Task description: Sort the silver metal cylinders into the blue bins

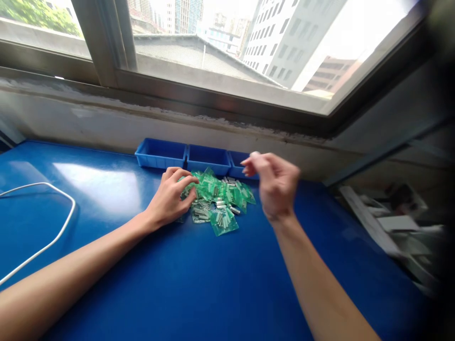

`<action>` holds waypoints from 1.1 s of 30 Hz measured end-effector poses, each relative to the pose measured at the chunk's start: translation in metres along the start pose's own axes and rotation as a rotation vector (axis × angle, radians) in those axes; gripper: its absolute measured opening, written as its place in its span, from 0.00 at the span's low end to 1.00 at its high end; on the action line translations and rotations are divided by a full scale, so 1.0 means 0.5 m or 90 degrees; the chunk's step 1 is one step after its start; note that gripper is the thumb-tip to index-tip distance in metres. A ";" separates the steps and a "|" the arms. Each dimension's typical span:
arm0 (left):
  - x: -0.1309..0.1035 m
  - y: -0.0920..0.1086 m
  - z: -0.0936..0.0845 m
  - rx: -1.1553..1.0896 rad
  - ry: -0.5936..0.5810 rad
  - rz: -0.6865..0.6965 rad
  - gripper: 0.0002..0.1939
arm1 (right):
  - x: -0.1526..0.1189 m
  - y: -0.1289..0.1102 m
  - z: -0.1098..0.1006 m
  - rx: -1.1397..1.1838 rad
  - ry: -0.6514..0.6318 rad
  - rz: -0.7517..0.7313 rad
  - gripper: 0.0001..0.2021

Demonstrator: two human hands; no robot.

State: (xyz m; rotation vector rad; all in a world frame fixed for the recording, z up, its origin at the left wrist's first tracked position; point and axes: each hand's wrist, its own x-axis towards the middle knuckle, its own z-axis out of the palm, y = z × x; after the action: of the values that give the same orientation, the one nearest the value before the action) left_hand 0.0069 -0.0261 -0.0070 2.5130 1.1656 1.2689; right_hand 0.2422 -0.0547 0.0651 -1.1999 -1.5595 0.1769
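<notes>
A heap of small green-tinted plastic bags (223, 222) lies on the blue table, with short metal pins or screws showing inside them. Loose silvery bars (234, 210) lie among the bags. My left hand (172, 194) rests against the heap's left edge, its fingers bent and apart, thumb beside the bags. Raised at the right of the heap is my right hand (277, 182), in front of the rightmost blue bin (237, 158). Its fingers are pinched together. A whitish spot shows at the fingertips; whether it is a held piece cannot be made out.
Two more blue bins, a left one (161, 161) and a middle one (208, 166), stand in the same row by the wall. A white cable (67, 220) curves over the table's left side. Blurred shelves with items (394, 222) stand beyond the right edge.
</notes>
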 end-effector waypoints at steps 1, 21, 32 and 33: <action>0.000 0.000 0.000 0.007 -0.008 -0.004 0.10 | -0.011 0.017 0.018 -0.038 -0.016 -0.009 0.14; 0.071 0.019 0.011 0.054 -0.115 0.000 0.08 | -0.078 0.080 0.082 -0.167 -0.163 -0.027 0.20; 0.156 0.075 0.009 -0.365 -0.115 -0.190 0.18 | -0.037 0.100 0.042 0.359 -0.055 0.260 0.14; 0.153 0.075 0.013 -0.377 -0.116 -0.211 0.19 | -0.037 0.098 0.038 0.389 -0.065 0.278 0.13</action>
State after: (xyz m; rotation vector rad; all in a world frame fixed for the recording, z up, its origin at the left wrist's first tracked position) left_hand 0.0615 0.0001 0.0530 1.8726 0.9369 1.0713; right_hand 0.2535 -0.0366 0.0138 -1.0220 -1.1734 0.9423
